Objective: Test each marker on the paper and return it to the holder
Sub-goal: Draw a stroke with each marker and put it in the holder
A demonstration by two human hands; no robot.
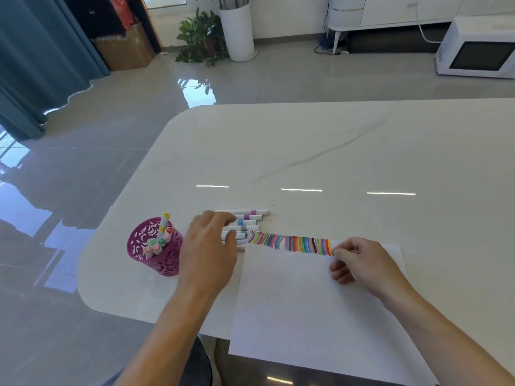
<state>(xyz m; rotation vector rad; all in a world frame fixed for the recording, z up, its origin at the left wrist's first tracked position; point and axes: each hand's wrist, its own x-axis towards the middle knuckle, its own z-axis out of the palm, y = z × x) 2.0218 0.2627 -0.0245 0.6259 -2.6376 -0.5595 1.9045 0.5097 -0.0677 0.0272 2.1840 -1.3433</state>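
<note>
In the head view, a pale table [334, 149] fills the middle and right of the frame, with a white sheet of paper [306, 302] at lower centre, its near corner hanging over the table's near edge. Along the top edge of the paper runs a tight band of short colour strokes [292, 243], many shades side by side, reaching from the paper's upper left corner most of the way across. Left of the paper stands the pink cut-out holder [139, 246], upright, with a handful of markers [158, 243] in it, one poking up higher than the rest. Between holder and paper, just above the paper's upper left corner, a row of white markers [250, 221] lies flat on the table, stacked side by side. The left hand [209, 246] reaches over the left ends of that row, fingers bent down onto them; whether it already pinches one I cannot tell. The right hand [362, 263] rests on the paper at the right end of the strokes, fingers curled in, thumb against forefinger, nothing showing in it. Judging by the long band, testing looks well advanced; the lying markers are not yet back in the holder, and whether each has been tested cannot be told
</note>
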